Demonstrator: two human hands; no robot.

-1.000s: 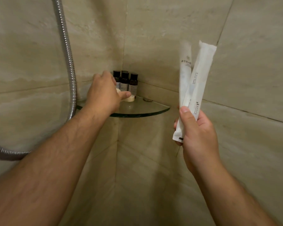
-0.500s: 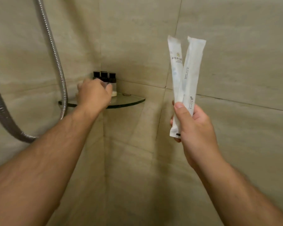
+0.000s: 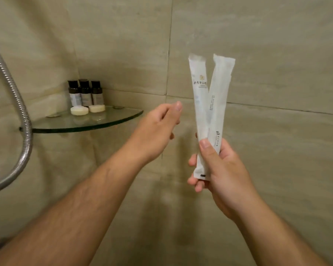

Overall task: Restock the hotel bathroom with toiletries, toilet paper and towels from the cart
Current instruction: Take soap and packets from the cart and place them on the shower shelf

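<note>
Toiletries step running; right hand (image 3: 225, 175) pinching two sachets (image 3: 210, 112) at 3 o'clock; left hand (image 3: 156, 129) hanging loose, empty, beside them — shelf (image 3: 112, 121) at 9 o'clock carrying bottles (image 3: 85, 93), soaps (image 3: 79, 110); next likely needing sachet handover.

left hand (image 3: 158, 129) now off the glass shelf (image 3: 112, 121), pulled back toward the sachets (image 3: 210, 104), two soaps (image 3: 87, 109) uncovered
</note>
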